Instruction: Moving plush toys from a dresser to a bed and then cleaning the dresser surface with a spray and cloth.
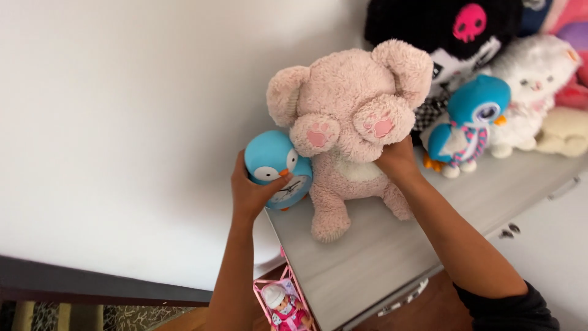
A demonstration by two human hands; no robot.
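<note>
Near edge: a doll [283,306] sits in a pink stroller below the grey dresser top [367,257]. Left hand [248,193] clasps a blue penguin clock [278,168] at the dresser's left end. Right hand [398,160] grips the pink teddy bear [349,129], seated centre. Farther right, more plush toys [490,92] stand.

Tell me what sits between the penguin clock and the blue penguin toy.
The pink teddy sits between the penguin clock and the blue penguin toy in the head view, with the right hand on it.

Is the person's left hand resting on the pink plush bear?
No, the left hand grips the blue penguin clock, while the right hand holds the pink bear.
</note>
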